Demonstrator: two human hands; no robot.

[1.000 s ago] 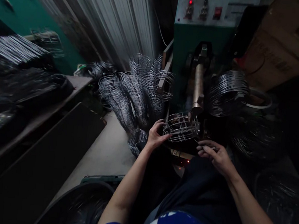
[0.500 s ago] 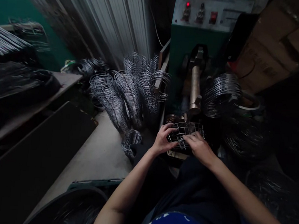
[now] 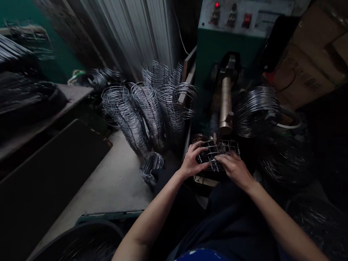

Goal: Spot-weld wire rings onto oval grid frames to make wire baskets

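Between my two hands is a small wire basket (image 3: 213, 150) of thin crossed metal rods, just below the electrode tip of a machine. My left hand (image 3: 193, 161) grips the basket's left side, thumb in front and fingers at the top edge. At the right side my right hand (image 3: 234, 167) holds it, fingers laid over the wires. Right above the basket is the machine's brass-coloured arm (image 3: 226, 104) with a bolt at its end. Parts of the basket are dark and covered by my fingers.
Several stacks of wire rings (image 3: 127, 114) stand on the floor to the left. More wire rings (image 3: 256, 111) hang right of the arm. The green machine's control panel (image 3: 245, 15) has a lit red lamp. Cardboard boxes (image 3: 311, 73) are at right, a black tub (image 3: 83, 244) at lower left.
The basket has turned and tilted slightly in my hands, and my right hand has shifted a little to the right. The whole view has moved slightly.
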